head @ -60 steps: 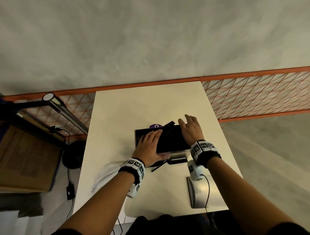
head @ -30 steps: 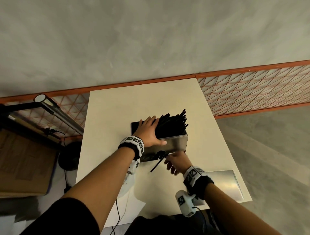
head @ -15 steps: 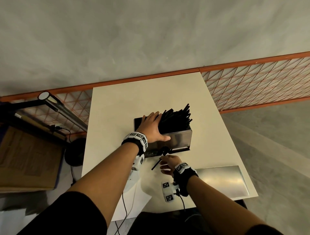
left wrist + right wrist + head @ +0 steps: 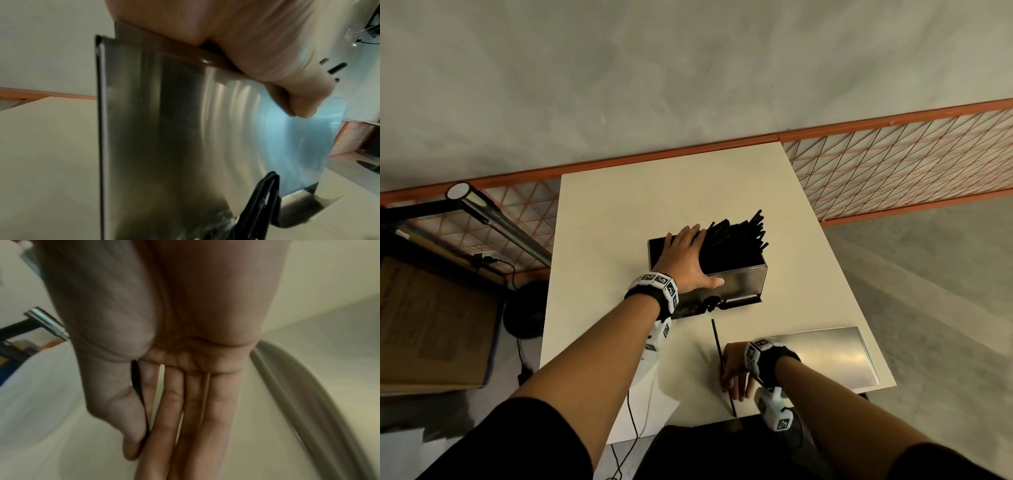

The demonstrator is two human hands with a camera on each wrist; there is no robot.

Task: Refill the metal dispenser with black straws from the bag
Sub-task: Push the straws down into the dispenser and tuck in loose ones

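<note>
The metal dispenser (image 4: 739, 284) stands open-topped in the middle of the white table (image 4: 654, 192). A bundle of black straws (image 4: 739, 236) leans out of its right end. My left hand (image 4: 685, 257) lies flat across the dispenser's top, with its thumb (image 4: 287, 81) on the steel front wall (image 4: 185, 129). A black knob (image 4: 710, 303) sits low on the front. Near the table's front edge my right hand (image 4: 734, 373) pinches one black straw (image 4: 717, 339) between thumb and forefinger. In the right wrist view the right hand (image 4: 144, 426) shows that straw (image 4: 139, 394) along the forefinger.
The flat metal lid (image 4: 832, 356) lies at the table's front right corner. A white bag (image 4: 654, 380) is partly hidden under my left forearm. A desk lamp (image 4: 493, 219) and a cardboard box (image 4: 431, 325) are at the left. An orange mesh railing (image 4: 893, 171) runs behind.
My right hand left the straw bundle, took the loose straw in front of the dispenser and drew it back to the table's front edge. My left hand stayed on the dispenser.
</note>
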